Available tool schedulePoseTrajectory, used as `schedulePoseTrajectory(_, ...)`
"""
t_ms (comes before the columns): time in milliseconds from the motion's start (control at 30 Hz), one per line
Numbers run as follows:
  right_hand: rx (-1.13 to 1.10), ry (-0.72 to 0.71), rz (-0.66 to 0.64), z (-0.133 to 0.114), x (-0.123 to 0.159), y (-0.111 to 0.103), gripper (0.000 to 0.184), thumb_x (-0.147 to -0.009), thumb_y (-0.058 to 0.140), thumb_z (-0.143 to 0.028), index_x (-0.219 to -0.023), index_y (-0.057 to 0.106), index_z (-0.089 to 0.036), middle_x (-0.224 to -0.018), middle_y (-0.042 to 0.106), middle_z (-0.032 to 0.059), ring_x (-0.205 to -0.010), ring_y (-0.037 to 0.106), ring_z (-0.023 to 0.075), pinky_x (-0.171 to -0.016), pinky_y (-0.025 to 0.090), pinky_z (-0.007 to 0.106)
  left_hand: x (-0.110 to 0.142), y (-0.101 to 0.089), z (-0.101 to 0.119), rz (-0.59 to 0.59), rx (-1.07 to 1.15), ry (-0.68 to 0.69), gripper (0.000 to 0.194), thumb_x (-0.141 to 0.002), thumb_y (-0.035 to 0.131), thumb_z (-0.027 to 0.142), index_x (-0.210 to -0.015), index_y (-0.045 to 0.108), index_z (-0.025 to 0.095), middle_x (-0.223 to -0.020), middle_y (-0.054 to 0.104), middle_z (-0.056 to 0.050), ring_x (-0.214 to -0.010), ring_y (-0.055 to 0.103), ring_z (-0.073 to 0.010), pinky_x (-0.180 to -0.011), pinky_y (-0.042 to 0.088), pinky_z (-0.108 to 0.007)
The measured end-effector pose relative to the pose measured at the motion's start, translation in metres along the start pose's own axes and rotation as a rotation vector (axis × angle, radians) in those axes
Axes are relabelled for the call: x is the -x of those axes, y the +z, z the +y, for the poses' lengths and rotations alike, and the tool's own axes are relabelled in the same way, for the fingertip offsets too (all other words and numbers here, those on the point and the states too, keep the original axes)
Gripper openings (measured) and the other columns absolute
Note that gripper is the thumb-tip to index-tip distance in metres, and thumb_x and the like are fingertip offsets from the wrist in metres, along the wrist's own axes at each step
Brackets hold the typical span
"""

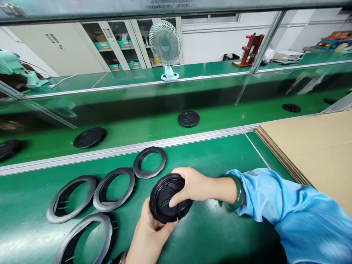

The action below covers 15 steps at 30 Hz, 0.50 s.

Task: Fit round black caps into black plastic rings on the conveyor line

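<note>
While gripped: black disc (170, 198) (both hands)

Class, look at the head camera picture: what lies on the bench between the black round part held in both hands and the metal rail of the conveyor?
In the head view, one black ring lies flat on the green mat between the black round part and the metal rail; otherwise that stretch is bare.

The round cover (170, 198) is black, the rings (150, 162) are dark grey, the table (214, 154) is green, the sleeve (297, 216) is light blue, and the cardboard (316, 150) is brown.
</note>
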State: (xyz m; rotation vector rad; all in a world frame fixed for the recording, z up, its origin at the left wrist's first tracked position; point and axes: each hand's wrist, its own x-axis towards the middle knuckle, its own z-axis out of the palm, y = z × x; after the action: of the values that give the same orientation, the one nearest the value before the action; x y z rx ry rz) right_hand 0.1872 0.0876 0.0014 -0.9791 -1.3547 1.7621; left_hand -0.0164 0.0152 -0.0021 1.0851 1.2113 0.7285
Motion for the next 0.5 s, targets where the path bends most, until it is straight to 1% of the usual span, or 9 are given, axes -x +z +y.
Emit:
schedulePoseTrajectory(100, 0.019, -0.021, 0.045, -0.006, -0.004, -0.004, 0.056, -0.05, 0.1, -0.028, -0.092, 0.066, -0.016, -0.091, 0.07, 0.0022, -0.086, 0.065, 0.0265, -0.075, 0.054, 0.034, 0.001, 0.001, 0.003, -0.076, 0.042, 0.021, 0.078, -0.082, 0.082, 0.041, -0.133, 0.025, 0.024, -0.118, 0.066, -0.011, -0.104, 0.069, -0.0266, -0.09, 0.06, -0.037)
schedulePoseTrajectory(167, 0.076, -0.076, 0.097, -0.017, -0.008, -0.014, 0.05, -0.053, 0.097, -0.02, -0.091, 0.065, -0.016, -0.09, 0.07, 0.001, -0.085, 0.065, 0.0252, -0.075, 0.053, 0.033, 0.002, 0.001, 0.004, -0.121, 0.053, 0.033, 0.076, -0.088, 0.076, 0.042, -0.137, 0.019, 0.026, -0.115, 0.066, -0.011, -0.102, 0.069, -0.0251, -0.094, 0.058, -0.039)
schedulePoseTrajectory(200, 0.147, -0.124, 0.149, -0.024, -0.01, -0.022, 0.048, -0.055, 0.095, -0.017, -0.092, 0.064, -0.016, -0.09, 0.069, 0.0004, -0.085, 0.065, 0.0248, -0.076, 0.052, 0.032, 0.003, 0.0, 0.004, -0.128, 0.041, 0.048, 0.075, -0.091, 0.073, 0.043, -0.138, 0.017, 0.026, -0.116, 0.065, -0.012, -0.102, 0.069, -0.0243, -0.095, 0.058, -0.039)
schedulePoseTrajectory(267, 0.398, -0.264, 0.347, -0.038, -0.012, -0.046, 0.039, -0.064, 0.089, -0.016, -0.094, 0.064, -0.017, -0.092, 0.068, -0.0001, -0.087, 0.065, 0.0245, -0.078, 0.051, 0.033, 0.004, -0.001, 0.004, -0.117, -0.018, 0.098, 0.07, -0.094, 0.067, 0.044, -0.14, 0.018, 0.026, -0.122, 0.062, -0.013, -0.104, 0.067, -0.0232, -0.095, 0.057, -0.038)
schedulePoseTrajectory(333, 0.737, -0.422, 0.657, -0.049, -0.014, -0.081, 0.027, -0.078, 0.08, -0.018, -0.101, 0.066, -0.018, -0.097, 0.068, 0.0023, -0.092, 0.064, 0.0252, -0.083, 0.05, 0.035, 0.005, -0.003, 0.004, -0.104, -0.087, 0.148, 0.062, -0.097, 0.063, 0.045, -0.139, 0.021, 0.026, -0.125, 0.06, -0.014, -0.107, 0.066, -0.0223, -0.097, 0.056, -0.037)
schedulePoseTrajectory(367, 0.908, -0.47, 0.808, -0.053, -0.014, -0.101, 0.024, -0.085, 0.074, -0.018, -0.107, 0.066, -0.019, -0.104, 0.067, 0.0047, -0.098, 0.062, 0.026, -0.089, 0.049, 0.036, 0.005, -0.003, 0.004, -0.099, -0.117, 0.17, 0.059, -0.098, 0.061, 0.044, -0.138, 0.023, 0.025, -0.125, 0.06, -0.013, -0.108, 0.065, -0.022, -0.097, 0.056, -0.036)
schedulePoseTrajectory(400, 1.066, -0.463, 0.919, -0.055, -0.015, -0.121, 0.026, -0.09, 0.068, -0.018, -0.116, 0.066, -0.018, -0.114, 0.066, 0.0076, -0.107, 0.06, 0.0271, -0.097, 0.047, 0.038, 0.005, -0.003, 0.004, -0.095, -0.141, 0.184, 0.056, -0.098, 0.06, 0.044, -0.138, 0.026, 0.024, -0.125, 0.06, -0.013, -0.109, 0.065, -0.0219, -0.098, 0.055, -0.037)
schedulePoseTrajectory(433, 1.22, -0.388, 0.954, -0.055, -0.016, -0.141, 0.032, -0.093, 0.065, -0.017, -0.125, 0.063, -0.017, -0.125, 0.062, 0.0102, -0.118, 0.055, 0.0288, -0.105, 0.042, 0.041, 0.005, -0.003, 0.004, -0.094, -0.158, 0.195, 0.054, -0.098, 0.06, 0.044, -0.137, 0.028, 0.024, -0.124, 0.06, -0.013, -0.108, 0.065, -0.0219, -0.098, 0.055, -0.037)
schedulePoseTrajectory(500, 1.429, -0.142, 0.911, -0.052, -0.02, -0.169, 0.046, -0.094, 0.068, -0.022, -0.138, 0.056, -0.012, -0.14, 0.052, 0.0161, -0.134, 0.042, 0.0358, -0.115, 0.03, 0.052, 0.004, -0.002, 0.003, -0.101, -0.18, 0.206, 0.051, -0.098, 0.06, 0.044, -0.135, 0.032, 0.023, -0.121, 0.061, -0.012, -0.107, 0.065, -0.022, -0.097, 0.055, -0.037)
